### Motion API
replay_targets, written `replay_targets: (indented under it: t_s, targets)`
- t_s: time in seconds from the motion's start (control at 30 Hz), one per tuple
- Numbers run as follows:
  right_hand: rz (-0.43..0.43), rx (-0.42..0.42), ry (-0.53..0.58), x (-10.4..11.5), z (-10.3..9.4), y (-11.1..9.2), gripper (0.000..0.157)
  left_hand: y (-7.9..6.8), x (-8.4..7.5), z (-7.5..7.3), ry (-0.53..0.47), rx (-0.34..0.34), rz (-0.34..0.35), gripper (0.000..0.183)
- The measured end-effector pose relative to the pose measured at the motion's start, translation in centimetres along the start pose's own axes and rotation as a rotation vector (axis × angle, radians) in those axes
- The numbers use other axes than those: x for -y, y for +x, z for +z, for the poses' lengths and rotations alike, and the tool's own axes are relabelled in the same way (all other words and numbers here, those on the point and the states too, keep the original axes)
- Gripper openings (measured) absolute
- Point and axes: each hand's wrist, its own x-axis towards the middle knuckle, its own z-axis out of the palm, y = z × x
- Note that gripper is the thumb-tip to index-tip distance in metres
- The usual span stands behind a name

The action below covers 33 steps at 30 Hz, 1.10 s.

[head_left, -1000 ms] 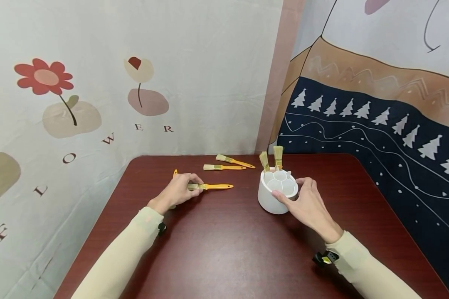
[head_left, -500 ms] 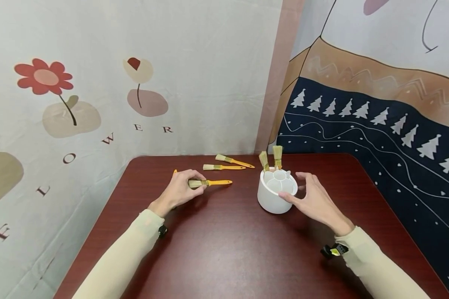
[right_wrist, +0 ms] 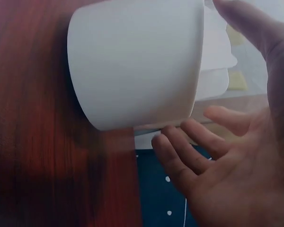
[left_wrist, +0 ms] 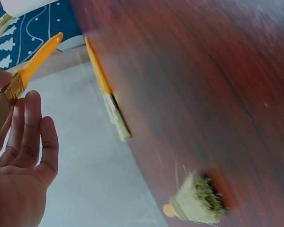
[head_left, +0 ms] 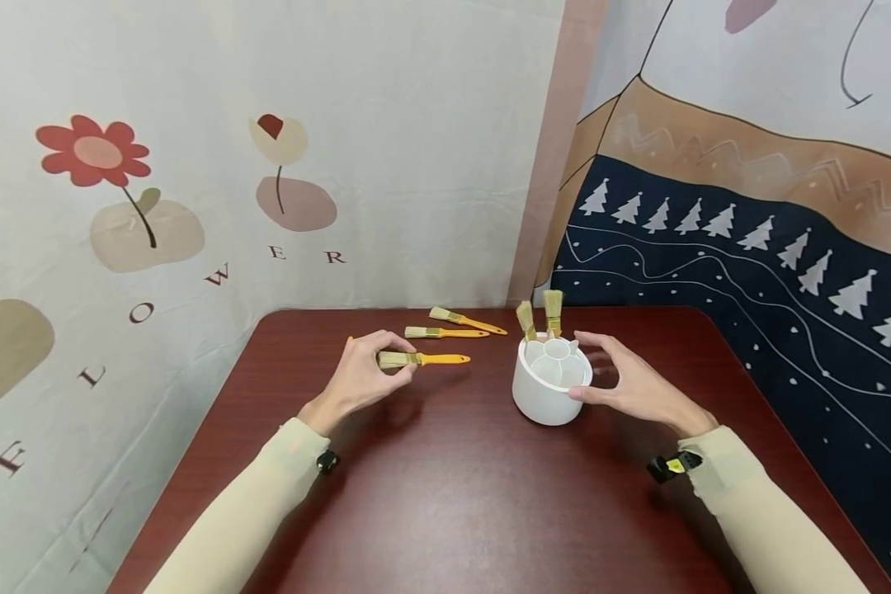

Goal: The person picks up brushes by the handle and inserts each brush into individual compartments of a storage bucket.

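left grip (head_left: pixel 360 367) pinches paintbrush (head_left: pixel 436 359) near ferrule, leaving handle free; right grip (head_left: pixel 642 392) apart beside white brush holder (head_left: pixel 545 402), likely guarding against tipping.

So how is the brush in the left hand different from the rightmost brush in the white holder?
The held brush lies roughly level, while the holder brush stands nearly upright, bristles up. The held brush is pinched by the left hand; the holder brush rests in the white holder. The held brush shows its whole yellow handle, whereas the holder brush's handle is mostly hidden. Both have pale bristles.
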Motion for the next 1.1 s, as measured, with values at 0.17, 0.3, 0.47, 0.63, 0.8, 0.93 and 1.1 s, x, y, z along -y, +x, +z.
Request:
replay_targets:
  t_s: [0.17, 0.3, 0.47, 0.63, 0.8, 0.93, 1.1]
  targets:
    - [-0.015, 0.034, 0.022, -0.4, -0.3, 0.5, 0.102, 0.1, -0.9, 0.2, -0.008, -0.029, 0.020, 0.020]
    - [-0.013, 0.056, 0.028, -0.8, -0.4, 0.7, 0.105, 0.0, -1.7, 0.3, -0.034, -0.034, 0.011, 0.021]
    - [-0.031, 0.066, 0.024, -1.2, -0.6, 0.9, 0.103, 0.0, -2.5, 0.2, -0.075, -0.037, 0.011, 0.024]
    - [-0.049, 0.070, 0.011, -1.2, -0.6, 1.0, 0.098, 0.0, -3.4, 0.1, -0.113, -0.042, -0.005, 0.026]
    - [-0.046, 0.074, 0.012, -1.3, -0.5, 1.0, 0.096, -0.1, -4.1, 0.3, -0.135, -0.048, -0.012, 0.026]
    - [-0.024, 0.078, 0.022, -1.4, -0.3, 1.0, 0.096, -0.3, -4.3, 0.6, -0.168, -0.042, 0.002, 0.026]
    - [-0.012, 0.067, 0.024, -1.5, -0.1, 0.9, 0.093, -0.4, -4.7, 0.9, -0.179, -0.057, 0.013, 0.024]
